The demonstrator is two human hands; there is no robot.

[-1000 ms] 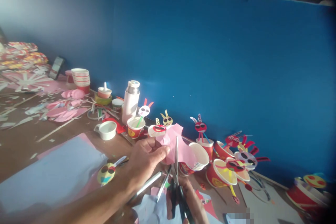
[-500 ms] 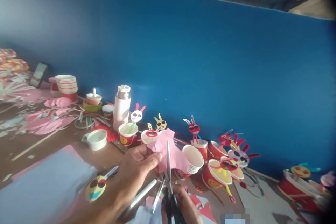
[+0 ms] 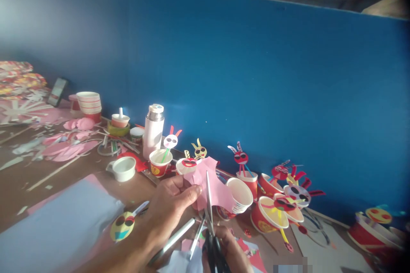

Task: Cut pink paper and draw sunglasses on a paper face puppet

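Pinched between the thumb and fingers of my left hand (image 3: pixel 174 204) is a piece of pink paper (image 3: pixel 216 190) with cut, curved edges. My right hand (image 3: pixel 230 249) grips black-handled scissors (image 3: pixel 209 217) at the bottom centre. Their blades point up and lie at the pink paper, one blade showing in front of it. A yellow paper face (image 3: pixel 122 226) with red and blue parts lies left of my left forearm. Below the hands are a silvery stick (image 3: pixel 176 235) and paper scraps.
Paper cups (image 3: pixel 240 194) with paper faces on straws stand along the blue wall (image 3: pixel 256 76). A pink bottle (image 3: pixel 153 130) and a white cup (image 3: pixel 124 169) are left of centre. Blue-grey sheets (image 3: pixel 60 222) and pink cutouts (image 3: pixel 68 147) cover the left.
The view has turned slightly left, so the table items appear further right. My hands keep the same holds on the pink paper and the scissors.
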